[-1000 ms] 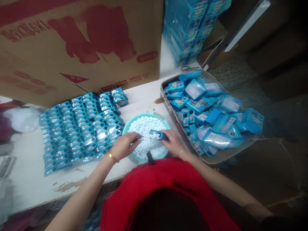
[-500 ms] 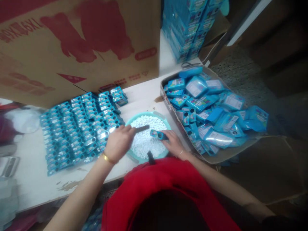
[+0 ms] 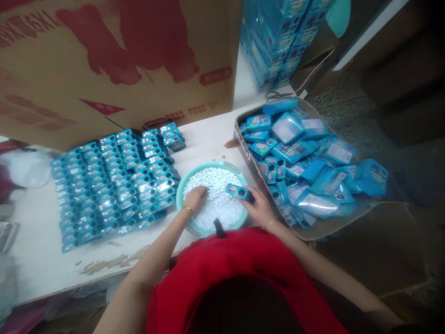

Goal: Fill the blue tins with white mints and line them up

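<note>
In the head view, my left hand is lowered to the white pellets inside a turquoise basin. Its fingers are curled together; the dark flat strip it held a moment ago is mostly hidden, with only a dark bit at the fingertips. Over the basin's right side, my right hand grips a small blue box by its right end. A dark round spot shows on the box. Rows of similar blue boxes, several with white pellets on top, stand on the table left of the basin.
A carton tray heaped with blue packets stands at the right. Behind rises a large brown carton. Stacked blue packs and scissors are at the back right of the white table.
My left hand has moved right and down into the pellets, and the dark strip has gone from plain sight. My right hand with the blue box has shifted slightly right.
</note>
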Demonstrator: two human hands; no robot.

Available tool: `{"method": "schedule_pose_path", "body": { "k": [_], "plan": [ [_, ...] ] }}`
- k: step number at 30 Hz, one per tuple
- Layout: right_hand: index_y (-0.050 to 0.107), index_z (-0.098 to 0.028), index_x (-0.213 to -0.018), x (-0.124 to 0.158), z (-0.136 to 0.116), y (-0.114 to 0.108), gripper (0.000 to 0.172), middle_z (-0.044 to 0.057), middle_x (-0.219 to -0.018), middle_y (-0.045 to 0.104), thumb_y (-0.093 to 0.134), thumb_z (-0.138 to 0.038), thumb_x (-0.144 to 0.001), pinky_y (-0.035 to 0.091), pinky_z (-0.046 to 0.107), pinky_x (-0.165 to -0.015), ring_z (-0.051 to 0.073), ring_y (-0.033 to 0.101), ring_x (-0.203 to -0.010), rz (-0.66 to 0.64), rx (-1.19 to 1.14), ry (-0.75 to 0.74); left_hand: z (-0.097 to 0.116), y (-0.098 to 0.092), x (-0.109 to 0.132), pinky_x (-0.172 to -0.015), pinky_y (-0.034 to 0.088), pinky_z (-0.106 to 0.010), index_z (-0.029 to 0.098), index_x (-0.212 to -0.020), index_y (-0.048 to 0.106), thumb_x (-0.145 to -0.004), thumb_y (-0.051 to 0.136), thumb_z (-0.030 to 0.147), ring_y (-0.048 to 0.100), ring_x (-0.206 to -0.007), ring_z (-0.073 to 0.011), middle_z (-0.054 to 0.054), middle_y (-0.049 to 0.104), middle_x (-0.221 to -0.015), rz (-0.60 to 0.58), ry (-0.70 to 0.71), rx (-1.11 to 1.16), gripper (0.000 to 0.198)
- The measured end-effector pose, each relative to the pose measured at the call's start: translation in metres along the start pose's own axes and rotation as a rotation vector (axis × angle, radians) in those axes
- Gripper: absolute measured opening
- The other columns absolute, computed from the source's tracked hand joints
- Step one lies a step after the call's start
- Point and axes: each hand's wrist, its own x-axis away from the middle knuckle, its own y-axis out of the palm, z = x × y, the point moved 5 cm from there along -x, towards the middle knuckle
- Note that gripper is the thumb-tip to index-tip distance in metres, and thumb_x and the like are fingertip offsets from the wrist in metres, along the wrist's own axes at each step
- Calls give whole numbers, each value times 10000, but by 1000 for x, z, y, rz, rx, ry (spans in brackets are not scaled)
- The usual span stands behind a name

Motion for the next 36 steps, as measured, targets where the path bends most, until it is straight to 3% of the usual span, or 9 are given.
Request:
{"method": "schedule_pose_path", "body": {
  "k": [5,10,13,16,22,27,29,32,36],
  "plan": [
    [545,-235,-1179,2,11,-4,381,76,-1089,644,618,-377,-833,490,410,-910,240,605,-1018,64,-36,46,-5,-4,28,-758,475,-268,188,-1079,565,-906,468,384,605,-813,-151,-36,658,-956,28,9,194,279],
    [541,-234,-1189,-2,4,-5,368,87,-1101,635,603,-330,-840,486,430,-912,258,587,-1039,74,39,-18,9,-67,58,-757,473,-277,183,-1069,584,-894,501,397,596,-814,-153,-56,646,-975,105,129,383,288],
    [538,-220,-1211,-5,-8,2,367,98,-1114,634,565,-239,-846,481,440,-923,265,573,-1052,9,95,-109,35,-110,68,-774,474,-282,189,-1076,588,-902,495,380,605,-841,-161,-56,652,-959,77,215,272,275],
    [537,-221,-1228,-7,-18,10,399,91,-1129,635,535,-172,-832,477,447,-934,265,560,-1069,-25,109,-190,68,-138,71,-787,474,-299,190,-1044,598,-916,465,344,609,-896,-182,-62,660,-974,19,300,62,240],
    [525,-234,-1254,-5,-23,20,428,79,-1143,634,530,-161,-832,481,447,-927,256,558,-1059,-36,88,-238,125,-157,72,-612,450,-286,156,-901,615,-926,418,258,591,-789,-205,-84,629,-837,-69,256,-424,222],
    [520,-228,-1251,-3,-19,19,418,77,-1151,634,526,-161,-838,479,440,-931,251,558,-1062,-31,87,-242,156,-169,81,-578,414,-295,157,-871,611,-880,427,109,550,-739,-207,-72,604,-784,-48,300,-556,190],
    [520,-222,-1247,-2,-17,17,411,82,-1147,636,528,-166,-840,481,439,-927,252,557,-1064,-24,88,-236,144,-171,81,-605,416,-300,163,-887,608,-894,423,145,548,-766,-210,-71,607,-807,-6,279,-533,187],
    [526,-224,-1237,-2,-13,11,391,85,-1138,636,537,-186,-848,484,437,-918,255,561,-1063,-12,86,-202,92,-154,74,-637,420,-299,177,-944,602,-922,414,264,565,-831,-221,-72,617,-873,15,127,-444,208],
    [522,-236,-1231,-5,-6,0,370,89,-1136,632,561,-261,-865,488,433,-914,259,578,-1056,15,64,-120,13,-77,58,-682,427,-308,170,-907,609,-884,465,260,589,-854,-236,-99,635,-909,-147,-98,-224,172]
  ]
}}
